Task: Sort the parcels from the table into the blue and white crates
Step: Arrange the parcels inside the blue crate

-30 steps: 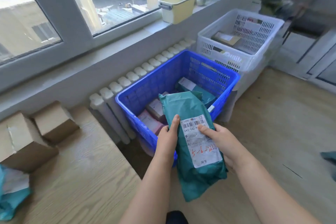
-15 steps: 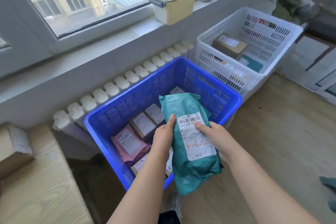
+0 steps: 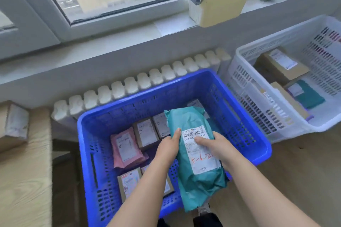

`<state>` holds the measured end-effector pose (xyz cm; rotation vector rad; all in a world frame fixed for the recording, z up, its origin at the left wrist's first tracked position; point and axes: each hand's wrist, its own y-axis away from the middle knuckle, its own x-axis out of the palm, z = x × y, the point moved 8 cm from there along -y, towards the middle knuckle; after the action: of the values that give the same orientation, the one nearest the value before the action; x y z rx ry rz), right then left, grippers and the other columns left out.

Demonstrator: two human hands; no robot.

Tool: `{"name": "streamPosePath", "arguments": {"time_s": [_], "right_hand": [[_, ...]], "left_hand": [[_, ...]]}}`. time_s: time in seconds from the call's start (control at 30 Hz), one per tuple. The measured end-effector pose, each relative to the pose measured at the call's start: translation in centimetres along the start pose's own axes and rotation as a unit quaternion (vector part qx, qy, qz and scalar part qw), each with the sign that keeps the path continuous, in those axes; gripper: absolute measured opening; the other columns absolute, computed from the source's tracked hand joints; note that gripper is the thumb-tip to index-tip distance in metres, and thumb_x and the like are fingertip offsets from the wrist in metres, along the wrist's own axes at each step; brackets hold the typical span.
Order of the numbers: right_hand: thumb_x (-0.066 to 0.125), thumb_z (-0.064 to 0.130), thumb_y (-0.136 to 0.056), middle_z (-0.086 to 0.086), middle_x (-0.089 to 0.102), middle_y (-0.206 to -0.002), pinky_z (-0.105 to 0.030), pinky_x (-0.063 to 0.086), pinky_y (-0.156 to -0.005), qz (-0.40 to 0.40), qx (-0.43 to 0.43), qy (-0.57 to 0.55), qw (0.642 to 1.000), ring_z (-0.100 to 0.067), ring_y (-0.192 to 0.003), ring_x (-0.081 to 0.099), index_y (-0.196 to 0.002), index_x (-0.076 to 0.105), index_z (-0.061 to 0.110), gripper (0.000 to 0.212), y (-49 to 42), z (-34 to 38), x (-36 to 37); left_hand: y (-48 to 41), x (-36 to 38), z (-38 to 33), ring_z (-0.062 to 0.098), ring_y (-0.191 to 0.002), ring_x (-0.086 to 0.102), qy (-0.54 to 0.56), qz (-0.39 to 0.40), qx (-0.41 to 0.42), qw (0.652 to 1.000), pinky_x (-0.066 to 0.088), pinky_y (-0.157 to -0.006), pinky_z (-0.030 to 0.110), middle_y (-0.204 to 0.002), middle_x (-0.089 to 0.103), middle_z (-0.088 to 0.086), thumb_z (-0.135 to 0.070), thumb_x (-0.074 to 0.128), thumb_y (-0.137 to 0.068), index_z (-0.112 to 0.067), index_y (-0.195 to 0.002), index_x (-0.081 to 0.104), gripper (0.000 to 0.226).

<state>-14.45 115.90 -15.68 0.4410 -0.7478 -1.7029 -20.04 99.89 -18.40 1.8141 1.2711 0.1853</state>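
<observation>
Head view. Both hands grasped the teal parcel [image 3: 186, 121] by its long edges. The left hand [image 3: 168, 146] gripped the left edge with the thumb laid on the upper face. The right hand [image 3: 216, 145] gripped the right edge with the thumb pressed on the white shipping label and the fingers curled underneath.

The parcel was held above the near right part of the blue crate [image 3: 140, 92]. Its upper end was over the crate interior and its lower end overhung the near rim.

Inside the crate, a pink parcel [image 3: 127, 146] and several small brown boxes lay flat across the left and middle of the bottom. A strip of bare bottom showed along the left wall. The right part of the bottom was hidden by the held parcel.

The white crate [image 3: 245, 83] stood to the right, with its near corner just beside the blue crate's far right corner. It held a brown box [image 3: 282, 62] and a flat teal packet [image 3: 308, 94].

A radiator [image 3: 132, 84] ran close behind the blue crate's far rim. The table [image 3: 24, 180] edge lay to the left, apart from the blue crate by a dark gap, and a cardboard box [image 3: 13, 125] stood on it. Open wooden floor [image 3: 295, 171] lay to the right of the blue crate's near corner.
</observation>
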Motion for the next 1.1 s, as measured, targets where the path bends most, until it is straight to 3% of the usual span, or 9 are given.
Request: {"name": "streamPosePath", "arguments": {"time_s": [0.1,0.23,0.37,0.47,0.57,0.7,0.93,1.03,1.1], "right_hand": [[0.072,0.013,-0.089,-0.010,0.077,-0.099,-0.042,0.060,-0.078,0.039,0.019,0.034,0.999,-0.030,-0.090,0.075,-0.112,0.067,0.011,0.024,-3.3,0.2,-1.0],[0.073,0.013,-0.087,-0.011,0.076,-0.103,-0.051,0.058,-0.088,0.051,0.045,0.059,0.996,-0.032,-0.094,0.074,-0.116,0.065,0.011,0.030,-8.3,-1.4,-1.8],[0.081,0.018,-0.078,-0.007,0.076,-0.102,-0.051,0.059,-0.085,0.025,0.053,0.084,0.995,-0.029,-0.090,0.075,-0.116,0.063,0.016,0.042,-13.5,-3.4,-2.0],[0.078,0.014,-0.082,-0.005,0.076,-0.101,-0.050,0.060,-0.083,0.005,0.035,0.100,0.994,-0.026,-0.087,0.075,-0.114,0.063,0.018,0.036,-16.9,-4.1,-1.9],[0.074,0.012,-0.086,-0.002,0.074,-0.101,-0.043,0.059,-0.083,-0.013,-0.003,0.144,0.989,-0.022,-0.089,0.073,-0.111,0.062,0.022,0.030,-19.5,-4.2,-1.8],[0.069,0.011,-0.089,0.006,0.069,-0.097,-0.032,0.056,-0.077,-0.028,-0.045,0.206,0.977,-0.015,-0.089,0.069,-0.105,0.057,0.032,0.028,-21.7,-4.5,-1.8],[0.061,0.017,-0.094,-0.002,0.063,-0.125,-0.031,0.048,-0.083,-0.060,-0.041,0.299,0.951,-0.023,-0.107,0.061,-0.139,0.046,0.027,0.049,-26.3,-7.4,-1.6],[0.056,0.015,-0.097,-0.005,0.059,-0.132,-0.032,0.046,-0.088,-0.056,-0.029,0.330,0.942,-0.028,-0.113,0.058,-0.147,0.038,0.022,0.054,-27.5,-8.4,-1.6],[0.052,0.013,-0.098,-0.005,0.060,-0.129,-0.029,0.042,-0.084,-0.051,-0.019,0.346,0.937,-0.027,-0.105,0.057,-0.145,0.040,0.020,0.048,-28.1,-8.9,-1.7]], "left_hand": [[-2.2,1.5,0.4,0.026,-0.104,0.063,0.007,-0.017,-0.016,1.000,0.049,-0.098,0.041,-0.117,0.068,0.007,-0.068,0.031,-0.094,-0.010,-0.120,0.065,0.072],[-5.7,2.8,1.8,0.022,-0.102,0.062,0.012,-0.036,-0.031,0.999,0.049,-0.097,0.042,-0.113,0.067,0.002,-0.061,0.032,-0.098,-0.015,-0.116,0.065,0.060],[-10.0,4.0,4.2,0.020,-0.101,0.063,0.048,-0.042,-0.058,0.996,0.051,-0.096,0.043,-0.111,0.068,0.001,-0.053,0.036,-0.097,-0.017,-0.109,0.065,0.047],[-12.9,4.5,4.5,0.018,-0.105,0.061,0.040,-0.040,-0.057,0.997,0.047,-0.091,0.033,-0.118,0.066,0.001,-0.043,0.040,-0.102,-0.017,-0.114,0.063,0.037],[-15.4,4.0,4.0,0.024,-0.114,0.057,-0.023,-0.062,-0.029,0.997,0.041,-0.088,0.031,-0.130,0.061,0.005,-0.035,0.042,-0.103,-0.016,-0.125,0.059,0.034],[-17.6,3.2,3.5,0.026,-0.134,0.043,-0.156,-0.084,0.005,0.984,0.037,-0.104,0.033,-0.149,0.043,0.007,-0.029,0.039,-0.104,-0.014,-0.146,0.043,0.044],[-21.3,4.4,3.7,0.024,-0.148,0.019,-0.360,-0.089,0.092,0.924,0.023,-0.119,0.038,-0.163,0.020,0.006,-0.021,0.040,-0.100,-0.012,-0.150,0.034,0.051],[-22.0,5.2,5.0,0.022,-0.150,0.013,-0.369,-0.066,0.079,0.923,0.020,-0.120,0.039,-0.165,0.013,0.004,-0.021,0.044,-0.100,-0.014,-0.153,0.029,0.056],[-22.2,5.5,5.9,0.022,-0.152,0.008,-0.371,-0.057,0.071,0.924,0.021,-0.120,0.042,-0.166,0.007,0.001,-0.021,0.047,-0.099,-0.015,-0.154,0.023,0.061]]}}
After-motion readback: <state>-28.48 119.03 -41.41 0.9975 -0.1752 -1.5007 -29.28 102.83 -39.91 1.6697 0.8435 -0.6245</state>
